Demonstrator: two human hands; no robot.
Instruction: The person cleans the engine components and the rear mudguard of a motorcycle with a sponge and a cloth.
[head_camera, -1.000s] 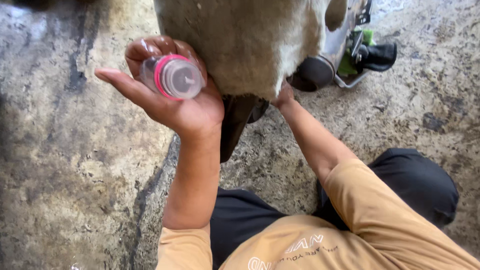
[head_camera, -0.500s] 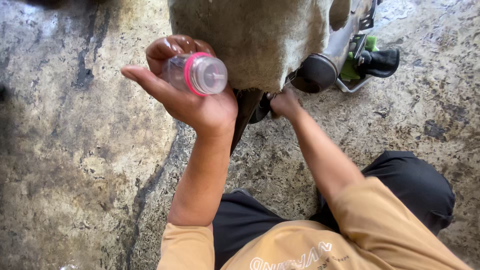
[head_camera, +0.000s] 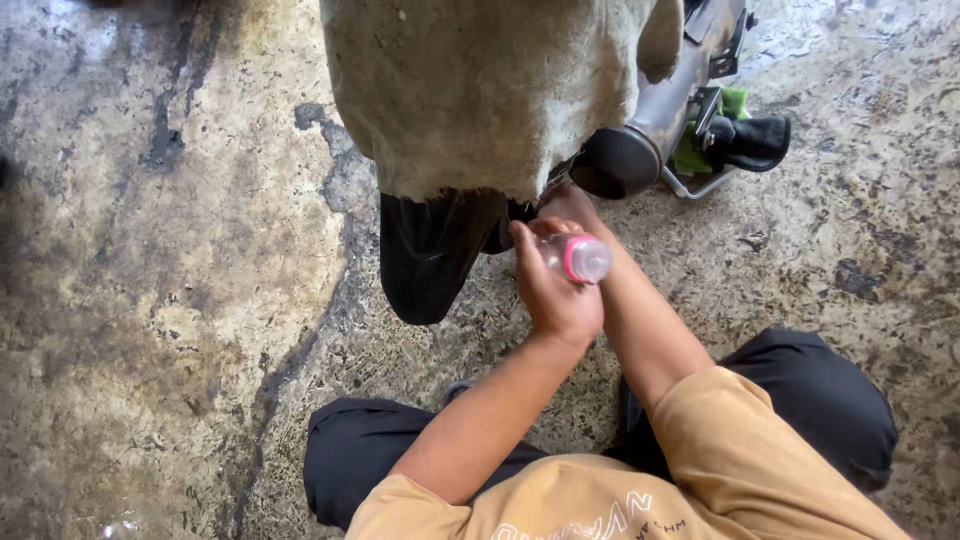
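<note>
Bottle (head_camera: 575, 257): small, clear, pink cap, lying on its side in the left hand (head_camera: 552, 290), cap end pointing right and toward the camera. Left hand is curled around the bottle body, fingers wrapped over the top, thumb side up, palm facing right; grip is closed on it, only the cap and a bit of clear wall stick out. Bottle sits just below the rear edge of the mudguard (head_camera: 480, 100) (wide, dusty, grey-tan, fills the top centre of the view) and right beside the tyre (head_camera: 425, 260), a black rounded shape poking out under the mudguard. Right hand (head_camera: 565, 203) is further up, reaching in under the mudguard edge next to the exhaust (head_camera: 640, 140); fingers are hidden behind the left hand and the bodywork, so I cannot tell whether it is open or holding anything. Right forearm runs just behind the left hand, touching or nearly so. Exhaust is a dull metal tube with a black round end, angled up to the right; a footpeg (head_camera: 750, 140) with black rubber and a green rag (head_camera: 715, 130) sit just beyond it. Floor (head_camera: 170, 280) is rough stained concrete, dark cracks and patches. Person is crouched: black trousers, tan shirt, knees either side of the arms.
</note>
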